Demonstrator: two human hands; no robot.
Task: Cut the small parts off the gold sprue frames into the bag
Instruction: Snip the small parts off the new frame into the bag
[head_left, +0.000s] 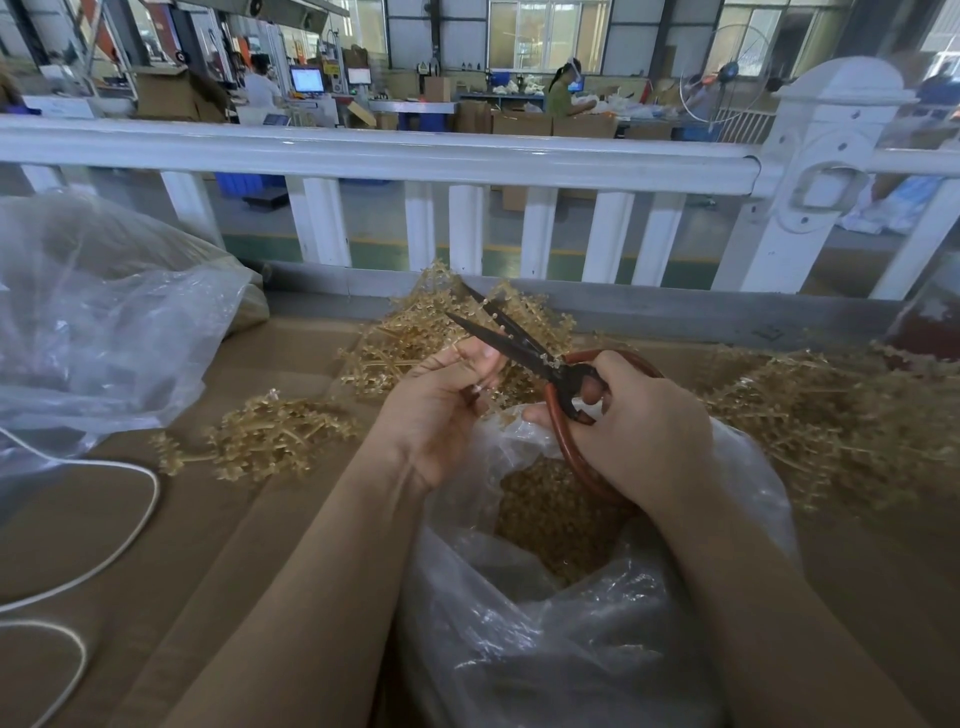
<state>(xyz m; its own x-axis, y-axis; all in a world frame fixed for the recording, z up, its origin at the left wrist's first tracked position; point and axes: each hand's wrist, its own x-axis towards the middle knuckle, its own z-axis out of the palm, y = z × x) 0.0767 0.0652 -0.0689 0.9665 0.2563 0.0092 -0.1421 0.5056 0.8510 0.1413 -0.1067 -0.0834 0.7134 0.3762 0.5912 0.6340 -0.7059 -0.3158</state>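
My right hand (639, 421) grips the red-brown handles of large black-bladed scissors (511, 338), whose blades stand apart and point up and left. My left hand (447, 400) pinches a gold sprue frame (410, 332) that reaches up between the blades. Both hands hover over a clear plastic bag (545, 623) with its mouth wide, and a heap of small gold parts (556, 514) lies inside it.
More gold sprue frames lie on the cardboard-covered table: a cluster at the left (270, 436) and a big pile at the right (831, 410). A second clear bag (104, 322) bulges at far left, with a white cord (130, 519) below it. A white railing (415, 156) runs behind the table.
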